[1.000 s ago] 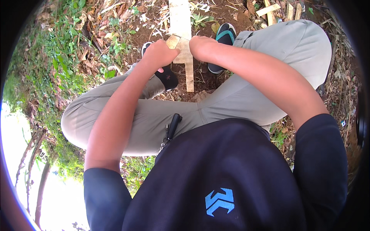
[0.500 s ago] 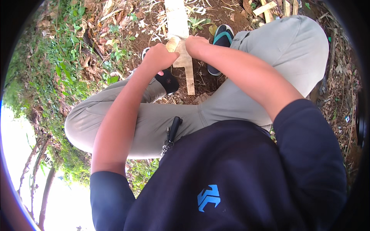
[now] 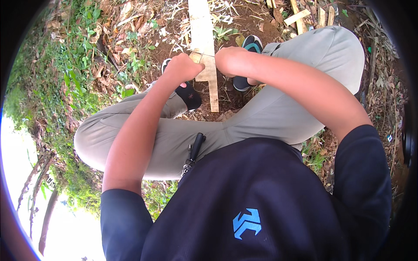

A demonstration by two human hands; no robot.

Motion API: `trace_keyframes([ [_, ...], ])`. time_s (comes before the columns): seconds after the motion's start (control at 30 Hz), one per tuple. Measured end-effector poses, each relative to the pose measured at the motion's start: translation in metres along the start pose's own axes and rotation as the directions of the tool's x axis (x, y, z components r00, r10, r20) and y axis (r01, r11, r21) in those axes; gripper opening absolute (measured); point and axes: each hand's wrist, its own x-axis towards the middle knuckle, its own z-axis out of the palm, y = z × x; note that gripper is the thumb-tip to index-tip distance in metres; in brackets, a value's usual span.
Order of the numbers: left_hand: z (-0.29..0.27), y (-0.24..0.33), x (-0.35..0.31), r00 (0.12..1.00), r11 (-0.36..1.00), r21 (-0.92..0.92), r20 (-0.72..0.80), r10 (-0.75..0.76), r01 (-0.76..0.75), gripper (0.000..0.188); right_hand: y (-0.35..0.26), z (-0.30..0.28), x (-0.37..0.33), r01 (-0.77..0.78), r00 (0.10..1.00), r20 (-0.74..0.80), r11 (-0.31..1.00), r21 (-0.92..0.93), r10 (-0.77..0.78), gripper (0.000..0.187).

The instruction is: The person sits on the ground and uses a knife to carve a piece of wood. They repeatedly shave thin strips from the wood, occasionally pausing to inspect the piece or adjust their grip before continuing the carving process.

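A long pale wooden board [image 3: 201, 26] lies on the ground between my feet, its near end cut to a narrow tongue. My left hand [image 3: 184, 68] is closed at the board's left edge, holding a small wooden piece [image 3: 196, 56] against its top. At the right edge my right hand [image 3: 230, 61] is curled into a fist. From it a thin, dark, blade-like tool [image 3: 209, 55] reaches across the board toward the small piece. The fist hides its handle, and I cannot tell its exact kind.
My feet in socks and sandals [image 3: 252, 45] flank the board, and my bent knees rise on both sides. Wood offcuts [image 3: 297, 17] lie at the far right. Shavings and dry leaves cover the soil, with green plants [image 3: 74, 82] at left. A key bunch [image 3: 190, 163] hangs at my waist.
My right hand has shifted a little to the right, away from the left hand, and its elbow has swung outward. The thin tool now shows across the board. My left hand stays at the board.
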Motion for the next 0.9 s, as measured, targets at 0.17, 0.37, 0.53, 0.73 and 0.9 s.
trace_keyframes([
  [0.17, 0.021, -0.009, 0.006, 0.992, 0.99, 0.1, -0.061, 0.108, -0.102, 0.05, -0.006, 0.019, 0.019, -0.061, 0.995, -0.062, 0.965, 0.255, 0.079, 0.029],
  [0.37, 0.032, -0.012, 0.014, 0.978, 0.972, 0.174, -0.112, 0.178, -0.157, 0.05, 0.005, 0.025, 0.068, -0.057, 0.992, -0.094, 0.97, 0.238, 0.081, 0.031],
  [0.53, 0.019, -0.014, 0.014, 0.983, 0.973, 0.172, -0.073, 0.169, -0.155, 0.05, 0.013, 0.025, 0.096, 0.029, 1.0, -0.008, 0.998, 0.056, -0.029, 0.03],
  [0.73, -0.015, -0.004, 0.007, 0.995, 0.964, 0.245, 0.017, 0.101, -0.102, 0.045, 0.033, -0.032, 0.056, -0.032, 0.979, -0.191, 0.987, 0.159, 0.063, 0.028],
  [0.9, -0.067, -0.026, -0.008, 0.962, 0.938, 0.224, 0.0, 0.273, -0.266, 0.047, 0.067, -0.103, -0.026, 0.178, 0.911, -0.413, 0.888, 0.424, 0.014, 0.029],
])
